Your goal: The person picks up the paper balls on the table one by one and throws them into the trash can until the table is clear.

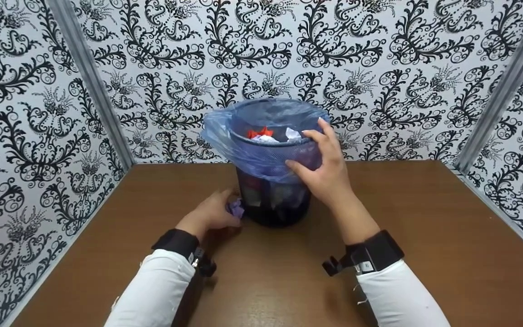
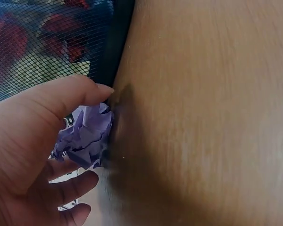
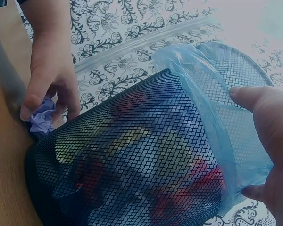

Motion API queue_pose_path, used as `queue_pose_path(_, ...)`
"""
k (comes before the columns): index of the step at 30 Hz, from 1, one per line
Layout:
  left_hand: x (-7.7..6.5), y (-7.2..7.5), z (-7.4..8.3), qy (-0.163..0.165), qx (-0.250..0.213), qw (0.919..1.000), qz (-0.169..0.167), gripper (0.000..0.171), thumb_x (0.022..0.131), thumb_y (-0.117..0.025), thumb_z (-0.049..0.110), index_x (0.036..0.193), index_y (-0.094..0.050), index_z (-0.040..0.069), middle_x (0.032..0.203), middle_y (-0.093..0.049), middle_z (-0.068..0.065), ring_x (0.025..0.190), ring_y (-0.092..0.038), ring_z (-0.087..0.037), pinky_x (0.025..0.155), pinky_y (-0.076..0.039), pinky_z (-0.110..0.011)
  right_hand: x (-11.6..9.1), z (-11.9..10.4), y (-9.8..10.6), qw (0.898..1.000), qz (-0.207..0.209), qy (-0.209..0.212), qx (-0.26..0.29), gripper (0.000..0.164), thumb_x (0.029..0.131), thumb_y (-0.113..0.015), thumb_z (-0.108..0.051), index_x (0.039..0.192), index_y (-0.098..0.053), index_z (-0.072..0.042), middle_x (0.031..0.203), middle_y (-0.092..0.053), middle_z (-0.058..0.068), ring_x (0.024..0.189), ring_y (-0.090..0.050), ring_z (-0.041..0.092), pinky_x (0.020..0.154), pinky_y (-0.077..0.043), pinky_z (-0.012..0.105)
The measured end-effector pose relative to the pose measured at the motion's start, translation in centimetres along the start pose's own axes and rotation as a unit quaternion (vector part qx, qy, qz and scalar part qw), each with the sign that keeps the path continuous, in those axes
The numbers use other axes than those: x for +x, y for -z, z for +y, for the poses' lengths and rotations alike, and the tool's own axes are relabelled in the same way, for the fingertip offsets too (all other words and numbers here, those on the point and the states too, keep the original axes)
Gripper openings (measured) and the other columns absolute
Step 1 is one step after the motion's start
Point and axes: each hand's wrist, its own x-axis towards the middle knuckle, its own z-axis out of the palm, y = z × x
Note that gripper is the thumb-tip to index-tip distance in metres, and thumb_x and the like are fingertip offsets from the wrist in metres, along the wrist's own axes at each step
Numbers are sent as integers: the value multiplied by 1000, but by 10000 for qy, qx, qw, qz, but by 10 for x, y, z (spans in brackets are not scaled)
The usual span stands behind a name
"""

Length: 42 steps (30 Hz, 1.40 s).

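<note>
A black mesh wastebasket (image 1: 273, 204) stands upright, lined with a blue plastic bag (image 1: 261, 163) folded over its rim. Crumpled red paper (image 1: 260, 132) and white paper (image 1: 293, 133) show near its top; more coloured paper is visible through the mesh. At the basket's left foot, my left hand (image 1: 214, 211) holds a crumpled purple paper ball (image 2: 87, 134) between thumb and fingers, close to the tabletop. My right hand (image 1: 327, 165) grips the basket's upper right side over the bag, the thumb in front and the fingers at the rim.
The brown wooden table (image 1: 425, 227) carries the basket. Behind it rises a wall (image 1: 261, 54) with black floral scrolls on white, and similar panels flank both sides. Each wrist wears a black strap, the right one (image 1: 375, 252) with a small camera bracket.
</note>
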Motion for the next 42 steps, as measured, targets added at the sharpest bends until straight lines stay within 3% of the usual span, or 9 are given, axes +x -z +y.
queue_pose_path(8, 0, -7, -8, -136, -180, 9997, 90, 88, 70, -79, 17, 148, -47, -6, 134, -64, -23, 122, -62, -35, 109, -50, -46, -1, 0, 1, 10000, -22, -57, 53, 66, 79, -89, -42, 135, -59, -23, 167, -33, 4, 156, -28, 32, 124, -28, 59)
queue_pose_path(12, -4, -4, -13, -222, -379, 9988, 215, 60, 72, -77, 14, 128, -62, -3, 107, -72, -13, 95, -66, -25, 89, -57, -41, -1, 0, 1, 10000, -24, -45, 33, 67, 79, -89, -43, 135, -59, -23, 167, -33, 4, 156, -28, 32, 124, -28, 59)
queue_pose_path(16, -10, 5, -21, -361, -306, 9982, 360, 40, 73, -74, 14, 111, -66, 3, 97, -70, -9, 86, -63, -21, 80, -55, -37, -2, 1, 1, 10000, -34, -57, 6, 67, 79, -88, -43, 136, -59, -24, 167, -32, 4, 156, -27, 32, 124, -28, 60)
queue_pose_path(21, -21, 28, -31, -296, -256, 9974, 597, 36, 76, -73, 16, 109, -65, 7, 100, -69, -9, 89, -63, -22, 81, -55, -38, -2, 1, -1, 10000, -34, -51, 0, 67, 79, -89, -42, 135, -59, -24, 167, -32, 3, 156, -27, 32, 124, -28, 59)
queue_pose_path(24, -29, 47, -34, 389, -1015, 9935, 336, 36, 77, -72, 14, 111, -63, 17, 106, -68, -8, 93, -66, -28, 79, -58, -42, -2, 1, -2, 10000, -26, -9, 19, 66, 79, -89, -42, 135, -59, -23, 167, -33, 5, 156, -27, 31, 125, -28, 58)
queue_pose_path(27, -33, 72, -35, 665, -1206, 9897, 403, 39, 81, -72, 16, 119, -61, 21, 113, -66, -9, 99, -66, -31, 82, -59, -42, -2, 1, -2, 10000, -7, 11, 35, 66, 79, -89, -41, 135, -60, -22, 167, -34, 5, 156, -28, 31, 125, -28, 57)
queue_pose_path(30, -29, 102, -34, 452, -903, 9915, 825, 44, 86, -72, 20, 128, -59, 15, 118, -66, -13, 104, -65, -32, 88, -59, -45, -2, 0, -2, 10000, -17, -23, 12, 66, 79, -89, -42, 136, -59, -23, 167, -33, 4, 156, -28, 31, 124, -29, 58)
queue_pose_path(35, -21, 144, -13, 516, -750, 9807, 1733, 46, 92, -69, 31, 132, -58, 13, 115, -66, -14, 98, -64, -30, 83, -58, -41, -1, -1, 0, 10000, -46, -78, -3, 67, 79, -88, -43, 136, -59, -23, 168, -32, 3, 156, -28, 31, 123, -29, 60)
queue_pose_path(42, -10, 176, 48, 827, -1125, 9593, 2455, 49, 95, -66, 45, 136, -55, 20, 120, -66, -6, 100, -64, -23, 77, -59, -32, -1, -2, 0, 9999, -28, -95, -43, 66, 80, -87, -44, 136, -59, -23, 168, -32, 2, 156, -28, 32, 123, -29, 60)
